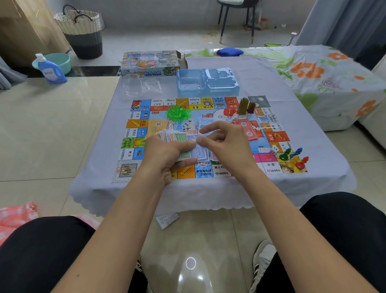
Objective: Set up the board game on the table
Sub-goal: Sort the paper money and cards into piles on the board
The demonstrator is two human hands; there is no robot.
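Sorting play money (188,149) mid-frame over the board (210,136) on the worktop (297,173). Left hand (165,151) clamped on the stack, right hand (223,141) pinching one note. Next, probably: peeling it free without dragging neighbours.

The colourful game board (210,138) lies flat on the table, green houses (178,113) (a heap) on it.

Bare forearms, black trousers (39,250), grey sneakers with white stripes (262,258)
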